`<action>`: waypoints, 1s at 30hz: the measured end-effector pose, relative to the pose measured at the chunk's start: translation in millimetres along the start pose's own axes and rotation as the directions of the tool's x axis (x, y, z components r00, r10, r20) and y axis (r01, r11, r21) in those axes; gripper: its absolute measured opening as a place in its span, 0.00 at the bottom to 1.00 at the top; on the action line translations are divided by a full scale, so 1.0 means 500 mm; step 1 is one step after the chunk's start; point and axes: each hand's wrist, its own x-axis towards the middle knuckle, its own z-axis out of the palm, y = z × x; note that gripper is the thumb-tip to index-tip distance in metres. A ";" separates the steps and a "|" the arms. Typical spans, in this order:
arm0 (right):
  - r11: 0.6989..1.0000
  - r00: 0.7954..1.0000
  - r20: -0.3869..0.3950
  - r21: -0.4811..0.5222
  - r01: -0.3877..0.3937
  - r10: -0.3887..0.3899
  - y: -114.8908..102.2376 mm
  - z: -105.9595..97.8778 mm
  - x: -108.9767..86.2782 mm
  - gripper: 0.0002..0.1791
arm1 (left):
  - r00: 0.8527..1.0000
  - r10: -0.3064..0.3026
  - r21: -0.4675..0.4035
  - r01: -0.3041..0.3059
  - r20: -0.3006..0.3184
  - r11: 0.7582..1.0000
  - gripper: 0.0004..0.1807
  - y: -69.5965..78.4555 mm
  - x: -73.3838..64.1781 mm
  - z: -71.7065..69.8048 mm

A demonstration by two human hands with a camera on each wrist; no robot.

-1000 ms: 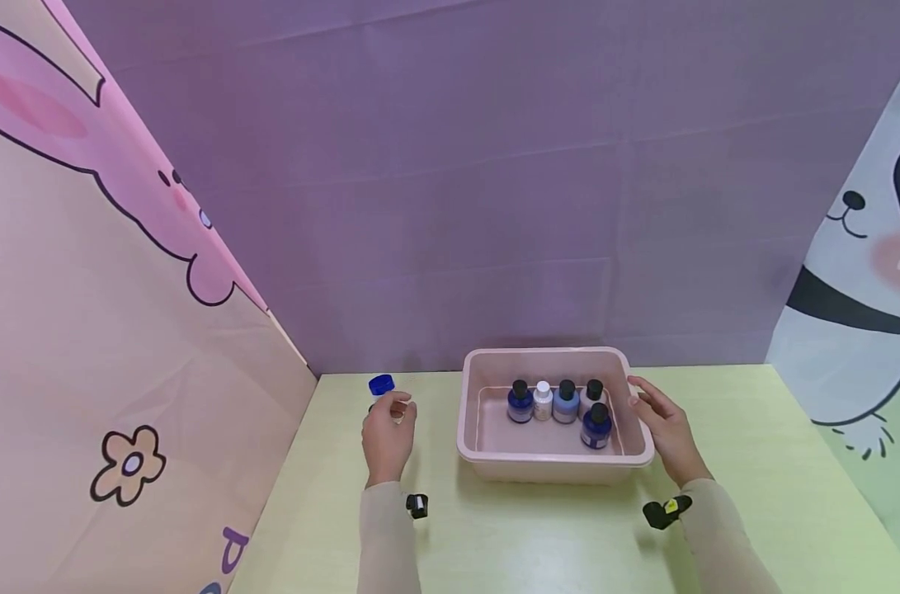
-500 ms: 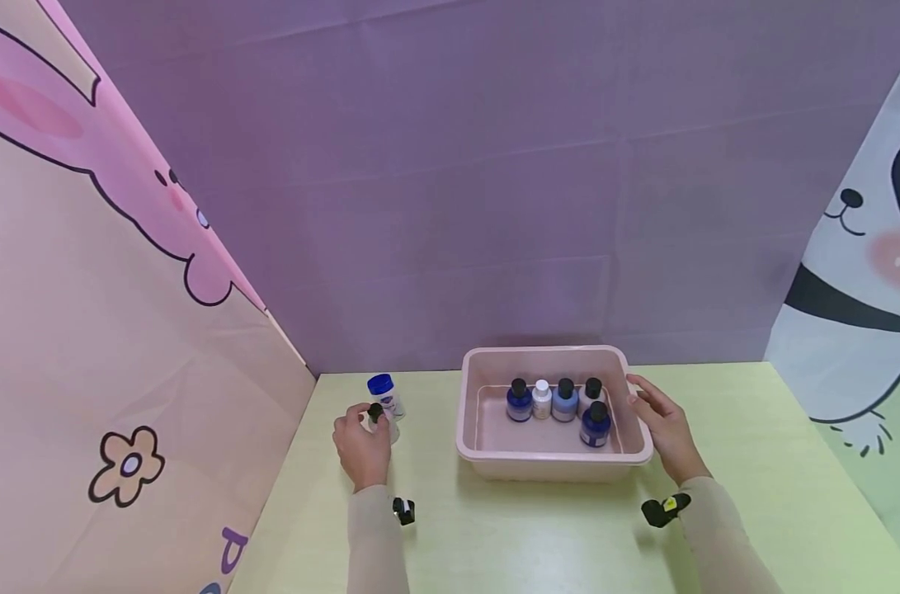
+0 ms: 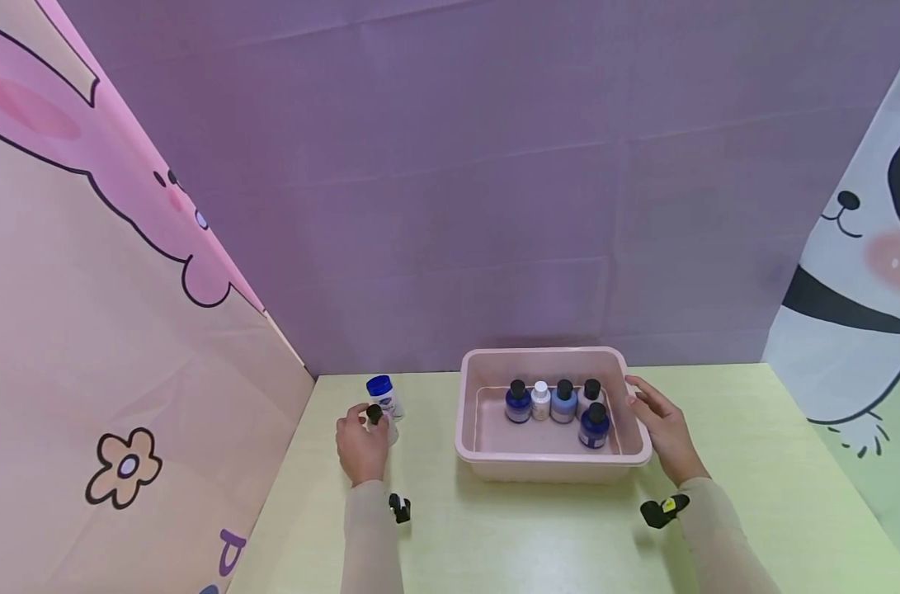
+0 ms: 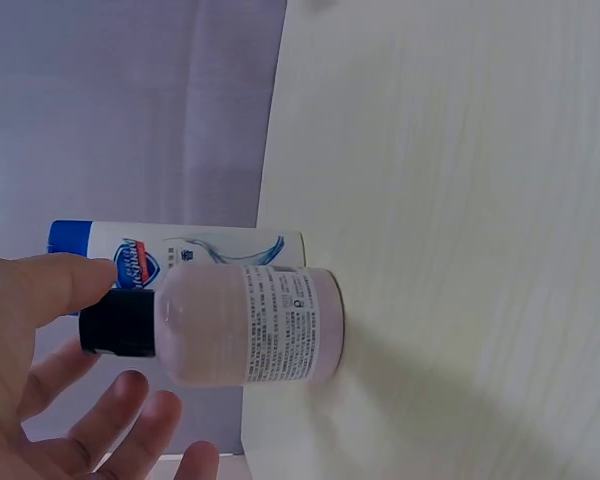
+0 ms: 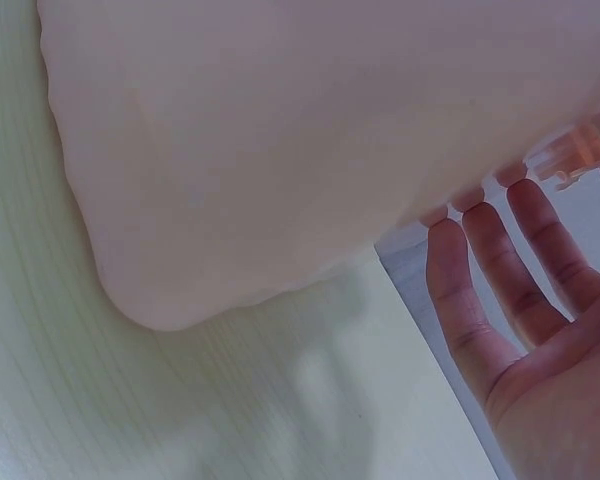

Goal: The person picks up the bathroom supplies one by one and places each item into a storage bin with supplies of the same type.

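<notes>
My left hand is at the left of the table, thumb and forefinger at the black cap of a small pale pink bottle. The bottle stands upright, and its printed label shows in the left wrist view. Close behind it is a white bottle with a blue cap, partly covered by the pink one. My right hand is at the right side of a pink plastic bin. In the right wrist view its nearly straight fingers touch the bin's outer wall.
Inside the bin, toward its right half, several small bottles stand: dark blue ones, a white one, a light blue one and a pale one with a black cap. A purple cloth wall rises behind the table.
My left hand has moved a little left from over the bottles, uncovering the pink bottle's black cap and the blue-capped bottle. The right hand and the bin stay put.
</notes>
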 end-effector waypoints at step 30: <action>1.000 1.000 -0.004 0.005 0.001 -0.001 0.005 0.000 0.006 0.32 | 1.000 -0.008 0.005 0.008 -0.002 1.000 0.18 -0.011 0.008 0.003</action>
